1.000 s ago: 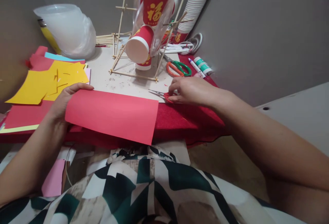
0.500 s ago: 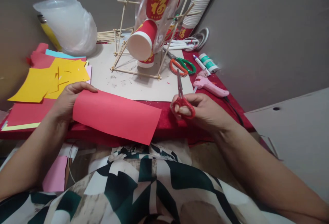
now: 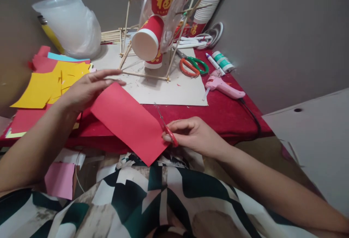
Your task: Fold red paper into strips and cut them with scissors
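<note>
My left hand [image 3: 87, 88] holds a red sheet of paper [image 3: 128, 121] by its upper left end, fingers stretched along it and the thumb hidden behind. The sheet hangs tilted over the table's front edge, above my lap. My right hand [image 3: 193, 136] grips small red-handled scissors [image 3: 166, 127], blades at the sheet's right edge. Behind them stands a frame of wooden sticks [image 3: 147, 41] carrying red paper cups [image 3: 148, 41].
Yellow and red paper sheets [image 3: 46, 85] lie at the left beside a plastic bag [image 3: 68, 27]. At the back right are orange-and-green scissors [image 3: 192, 66], a pink glue gun [image 3: 223, 87], a glue stick [image 3: 222, 61] and a stack of cups [image 3: 211, 1]. The table has a red cloth [image 3: 226, 114].
My right hand picked the red scissors up from the table and brought them to the sheet's right edge. My left hand lifted and tilted the sheet, fingers now stretched out.
</note>
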